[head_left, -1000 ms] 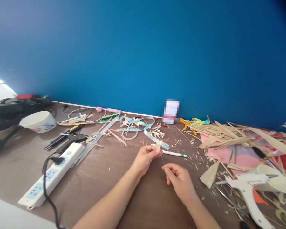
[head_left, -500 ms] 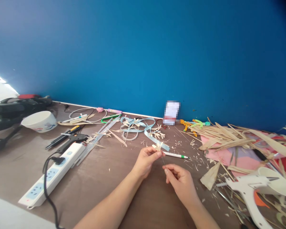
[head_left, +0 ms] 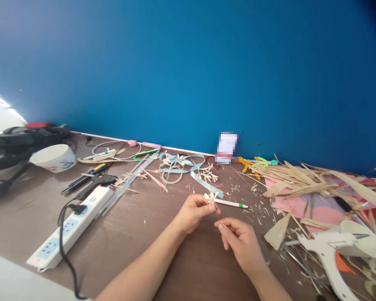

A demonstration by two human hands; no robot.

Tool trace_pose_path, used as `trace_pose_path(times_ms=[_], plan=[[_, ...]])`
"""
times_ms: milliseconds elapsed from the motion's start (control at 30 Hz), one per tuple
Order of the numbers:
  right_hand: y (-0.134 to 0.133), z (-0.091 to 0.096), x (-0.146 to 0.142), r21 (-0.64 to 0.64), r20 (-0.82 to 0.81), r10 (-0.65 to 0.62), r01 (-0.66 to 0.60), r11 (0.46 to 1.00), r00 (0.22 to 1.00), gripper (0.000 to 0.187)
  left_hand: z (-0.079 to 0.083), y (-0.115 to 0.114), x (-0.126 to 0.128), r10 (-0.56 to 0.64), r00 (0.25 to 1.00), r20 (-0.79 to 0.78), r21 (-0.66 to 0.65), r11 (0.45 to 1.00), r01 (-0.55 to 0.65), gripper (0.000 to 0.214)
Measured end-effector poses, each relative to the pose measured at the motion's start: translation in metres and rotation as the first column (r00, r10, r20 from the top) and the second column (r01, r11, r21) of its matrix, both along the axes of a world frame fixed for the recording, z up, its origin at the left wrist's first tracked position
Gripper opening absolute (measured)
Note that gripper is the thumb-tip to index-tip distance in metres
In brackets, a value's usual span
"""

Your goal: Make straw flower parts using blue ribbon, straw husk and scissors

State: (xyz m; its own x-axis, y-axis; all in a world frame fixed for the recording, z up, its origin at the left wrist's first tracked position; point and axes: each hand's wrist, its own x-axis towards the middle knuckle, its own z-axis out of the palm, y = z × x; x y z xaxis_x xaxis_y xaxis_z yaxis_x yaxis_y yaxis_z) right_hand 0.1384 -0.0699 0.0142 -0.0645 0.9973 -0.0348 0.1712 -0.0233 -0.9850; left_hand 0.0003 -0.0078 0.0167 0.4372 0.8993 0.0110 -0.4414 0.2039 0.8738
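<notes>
A small cream-coloured flower (head_left: 211, 197) with narrow petals, seemingly of dried husk, is pinched at its base by my left hand (head_left: 191, 214). From beneath it a thin wire stem (head_left: 218, 217) slants down to my right hand (head_left: 240, 240), where thumb and forefinger close on its lower end. Both hands are just above the brown table. Right behind the flower lies a white pen with a green band (head_left: 232, 203). Past it, a pale blue ribbon (head_left: 203, 184) curls among similar cream flowers (head_left: 209, 173).
Left stand a white power strip (head_left: 72, 228), a black glue gun (head_left: 95, 184) and a white bowl (head_left: 54, 159). On the right are a white glue gun (head_left: 327, 246), a heap of dried husks (head_left: 301, 179) and scattered scraps. A blue wall (head_left: 188, 83) closes off the back.
The flower has turned, with its petals now spread more visibly above my left fingers. My right hand has shifted slightly right and down, still pinching the stem.
</notes>
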Motion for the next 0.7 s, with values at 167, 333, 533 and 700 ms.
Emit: trace_pose_path(times_ms=[167, 333, 533, 700], plan=[[0.0021, -0.0016, 0.0002, -0.004, -0.016, 0.001, -0.001, 1.000, 1.000, 0.026, -0.0035, -0.0005, 0.0020, 0.026, 0.998, 0.049, -0.027, 0.999, -0.025, 0.011], [0.0024, -0.0057, -0.0002, 0.050, 0.012, -0.039, 0.038, 0.998, 0.999, 0.023, -0.0064, -0.0010, 0.0039, 0.069, 0.994, 0.086, -0.074, 0.995, -0.063, 0.007], [0.0018, -0.0062, -0.0013, 0.110, 0.042, -0.074, 0.069, 0.991, 0.996, 0.020, -0.0066, -0.0040, 0.0077, 0.126, 0.989, 0.078, -0.073, 0.990, -0.120, 0.008], [0.0035, -0.0071, -0.0006, 0.121, 0.060, -0.084, 0.077, 0.990, 0.995, 0.018, -0.0036, -0.0056, 0.0087, 0.123, 0.989, 0.077, -0.100, 0.988, -0.115, 0.007]])
